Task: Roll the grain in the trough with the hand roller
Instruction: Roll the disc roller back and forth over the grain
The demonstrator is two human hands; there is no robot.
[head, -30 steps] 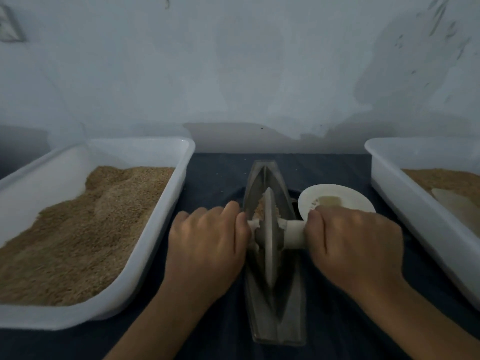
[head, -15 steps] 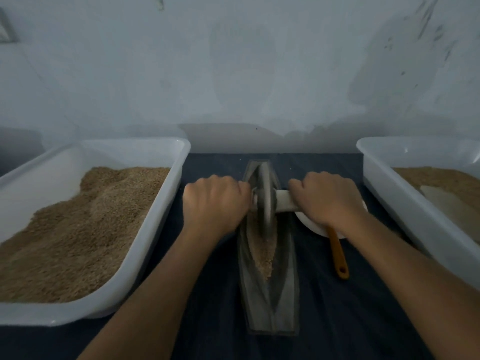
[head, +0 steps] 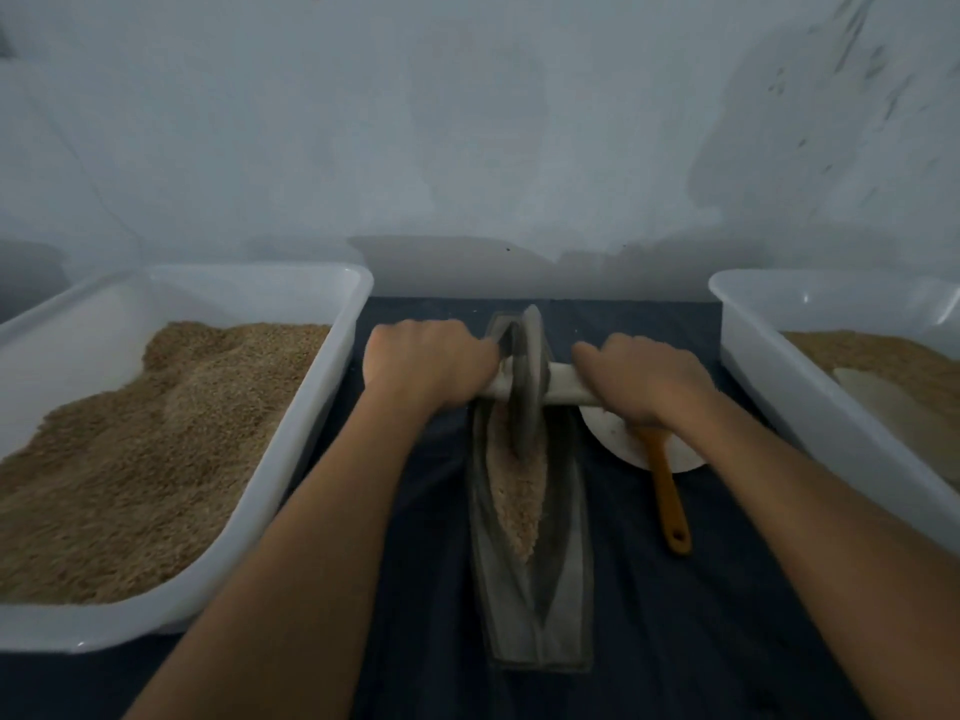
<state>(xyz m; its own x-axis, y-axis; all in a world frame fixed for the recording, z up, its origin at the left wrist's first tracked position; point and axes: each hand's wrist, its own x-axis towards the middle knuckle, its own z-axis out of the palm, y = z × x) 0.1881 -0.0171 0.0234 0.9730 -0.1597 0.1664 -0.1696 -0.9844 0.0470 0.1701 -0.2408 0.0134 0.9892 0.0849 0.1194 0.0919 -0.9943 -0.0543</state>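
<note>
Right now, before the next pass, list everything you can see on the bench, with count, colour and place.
trough: one, grey, centre, running away from the person.
grain: one tan strip inside the trough.
hand roller: one, grey wheel on a white axle, at the trough's far end.
left tub: one, white, holding tan grain.
right tub: one, white, holding tan grain and a pale object.
dish: one, white, right of the trough.
brush handle: one, orange, lying from the dish toward the person.
cloth: one, dark blue, under everything.
left hand: grips the axle.
right hand: grips the axle.
</note>
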